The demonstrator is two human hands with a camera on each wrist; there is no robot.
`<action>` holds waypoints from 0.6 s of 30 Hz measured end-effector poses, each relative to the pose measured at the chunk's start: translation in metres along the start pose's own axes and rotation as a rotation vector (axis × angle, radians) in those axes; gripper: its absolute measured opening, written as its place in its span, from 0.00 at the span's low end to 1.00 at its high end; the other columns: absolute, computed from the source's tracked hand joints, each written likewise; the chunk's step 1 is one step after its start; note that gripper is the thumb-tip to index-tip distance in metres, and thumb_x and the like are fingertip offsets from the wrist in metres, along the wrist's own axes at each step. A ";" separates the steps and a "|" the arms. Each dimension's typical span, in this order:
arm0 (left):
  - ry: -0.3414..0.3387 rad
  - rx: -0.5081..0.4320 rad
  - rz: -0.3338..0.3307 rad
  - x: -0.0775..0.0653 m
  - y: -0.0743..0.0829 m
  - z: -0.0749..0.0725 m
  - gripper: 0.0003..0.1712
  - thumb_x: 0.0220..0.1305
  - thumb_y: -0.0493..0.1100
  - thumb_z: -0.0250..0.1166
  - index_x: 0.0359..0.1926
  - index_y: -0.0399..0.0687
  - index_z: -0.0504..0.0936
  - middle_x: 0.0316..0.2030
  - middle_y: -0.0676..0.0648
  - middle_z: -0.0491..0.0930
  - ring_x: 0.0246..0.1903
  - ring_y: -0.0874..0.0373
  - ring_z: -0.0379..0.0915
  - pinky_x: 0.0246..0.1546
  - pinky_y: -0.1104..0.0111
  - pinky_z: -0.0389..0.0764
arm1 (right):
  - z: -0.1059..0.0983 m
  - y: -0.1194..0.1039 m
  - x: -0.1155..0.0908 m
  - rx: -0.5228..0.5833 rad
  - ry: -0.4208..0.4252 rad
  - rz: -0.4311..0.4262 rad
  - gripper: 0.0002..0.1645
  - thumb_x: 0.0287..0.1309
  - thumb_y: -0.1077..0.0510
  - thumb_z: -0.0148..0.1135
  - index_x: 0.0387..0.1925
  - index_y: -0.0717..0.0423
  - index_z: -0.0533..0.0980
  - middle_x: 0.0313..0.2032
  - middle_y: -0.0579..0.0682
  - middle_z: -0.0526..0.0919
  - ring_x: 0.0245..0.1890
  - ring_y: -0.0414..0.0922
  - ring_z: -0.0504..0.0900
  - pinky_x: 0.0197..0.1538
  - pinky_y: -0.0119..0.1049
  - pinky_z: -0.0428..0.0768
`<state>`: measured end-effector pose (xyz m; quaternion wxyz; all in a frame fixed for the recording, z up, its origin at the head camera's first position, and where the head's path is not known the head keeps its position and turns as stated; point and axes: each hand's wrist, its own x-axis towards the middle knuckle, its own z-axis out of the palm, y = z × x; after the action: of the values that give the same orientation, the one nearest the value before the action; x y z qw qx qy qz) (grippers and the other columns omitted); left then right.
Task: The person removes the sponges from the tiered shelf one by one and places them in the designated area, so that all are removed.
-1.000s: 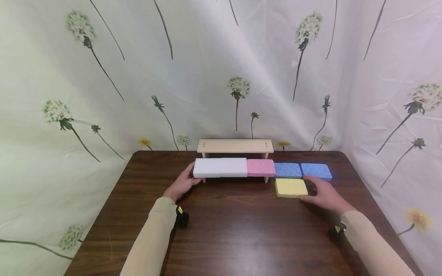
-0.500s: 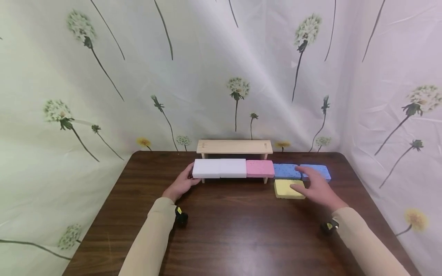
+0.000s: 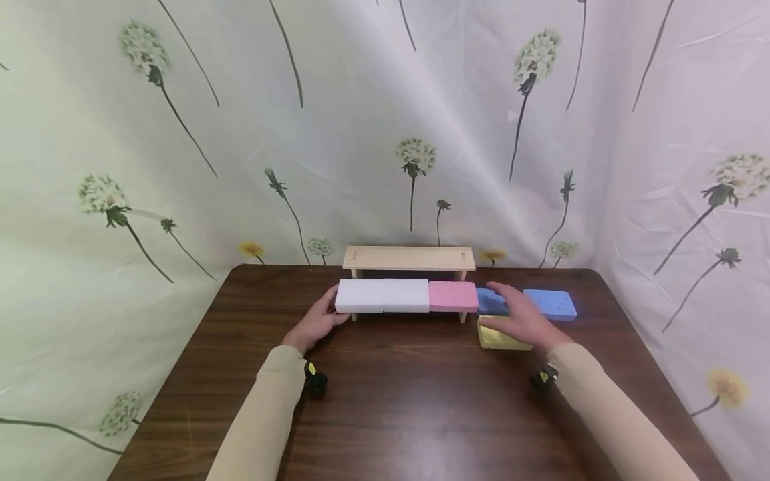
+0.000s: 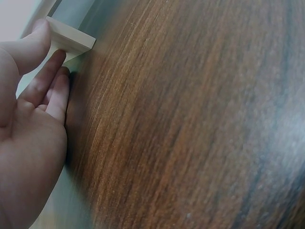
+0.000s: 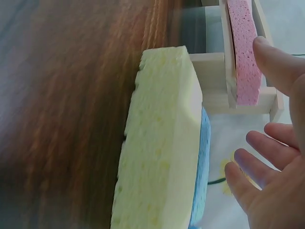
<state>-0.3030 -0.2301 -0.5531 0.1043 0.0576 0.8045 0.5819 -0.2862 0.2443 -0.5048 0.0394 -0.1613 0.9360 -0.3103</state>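
The right hand (image 3: pixel 522 318) has moved left, from the right end of the yellow sponge to a spot over it, while the left hand (image 3: pixel 314 324) has stayed put. Nearest are two tan sleeves (image 3: pixel 255 417), each with a small black thing (image 3: pixel 315 382) at the wrist, and the brown table (image 3: pixel 397 407). Next, the yellow sponge (image 3: pixel 496 342) lies flat on the table. Just behind it is one blue sponge (image 3: pixel 488 302), partly hidden by the right hand, and beside that is another blue sponge (image 3: pixel 551 304). The right hand's fingers are spread and loose, holding nothing, with the thumb near the pink sponge (image 3: pixel 453 294). The pink sponge sits on the low step of the wooden stand (image 3: pixel 409 258), next to two white blocks (image 3: pixel 359 295) in a row. The left hand pinches the left end of the stand, thumb in front. The stand's higher step comes behind, then a pale cloth (image 3: pixel 343 153) with dandelions.
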 end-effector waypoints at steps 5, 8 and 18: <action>0.004 0.010 0.002 0.001 -0.003 -0.001 0.48 0.72 0.31 0.64 0.84 0.49 0.50 0.78 0.36 0.62 0.77 0.41 0.58 0.77 0.47 0.59 | 0.008 -0.006 0.011 0.030 -0.024 -0.005 0.57 0.58 0.41 0.78 0.80 0.57 0.60 0.76 0.62 0.66 0.74 0.64 0.67 0.70 0.67 0.69; 0.003 0.012 0.008 0.002 -0.004 -0.001 0.49 0.71 0.31 0.64 0.85 0.48 0.49 0.78 0.35 0.61 0.77 0.40 0.58 0.77 0.47 0.59 | 0.010 -0.010 0.016 0.033 -0.034 -0.025 0.57 0.59 0.44 0.78 0.80 0.60 0.59 0.77 0.63 0.65 0.75 0.64 0.65 0.72 0.66 0.67; -0.011 -0.014 0.001 0.001 0.002 -0.003 0.49 0.71 0.28 0.62 0.84 0.43 0.47 0.79 0.31 0.58 0.77 0.37 0.56 0.77 0.45 0.58 | 0.014 -0.018 0.027 0.001 -0.040 -0.004 0.60 0.58 0.41 0.78 0.80 0.60 0.58 0.77 0.64 0.65 0.76 0.65 0.64 0.74 0.65 0.66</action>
<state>-0.3045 -0.2316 -0.5503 0.1090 0.0604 0.7998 0.5871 -0.3043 0.2141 -0.5049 0.0577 -0.1693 0.9346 -0.3075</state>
